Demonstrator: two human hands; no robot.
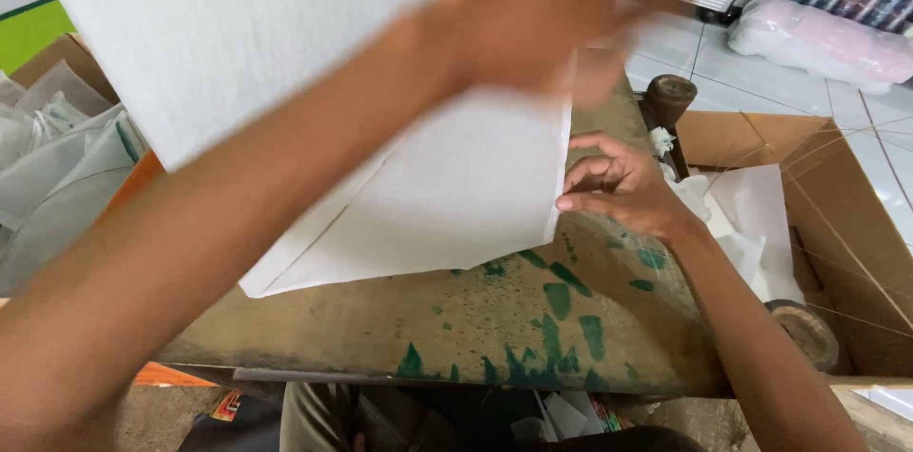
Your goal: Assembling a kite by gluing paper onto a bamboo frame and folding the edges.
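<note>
The white fibrous sheets [447, 195], large and rectangular with a cloth-like grain, are lying and hanging over a worn surface [495, 319] flecked with green paint. Two sheets are showing: one is resting flat on the surface, with a diagonal crease running across it, and a second [238, 24] is being held up above it, tilted and filling the upper left of the view. The left hand [533, 15] is reaching across from the left and is blurred with motion; it is at the lifted sheet's right edge and seems to be gripping it, though whether the fingers are closed I cannot tell. The right hand [618, 188] is resting at the right edge of the flat sheet with its fingers curled loosely together, fingertips touching that edge rather than clamping it.

As a judgement, the step in hand is separating or turning the upper sheet while the lower one is being pinned in place. The next move is calling for a steady press from the right hand, so the flat sheet is not sliding.

One brown cardboard box [837, 224] is standing to the right, with white scraps inside and thin strings crossing it. One dark wooden spool post [670, 96] is standing just beyond the right hand. One pink plastic-wrapped bundle [818, 38] is lying on the tiled floor.
</note>
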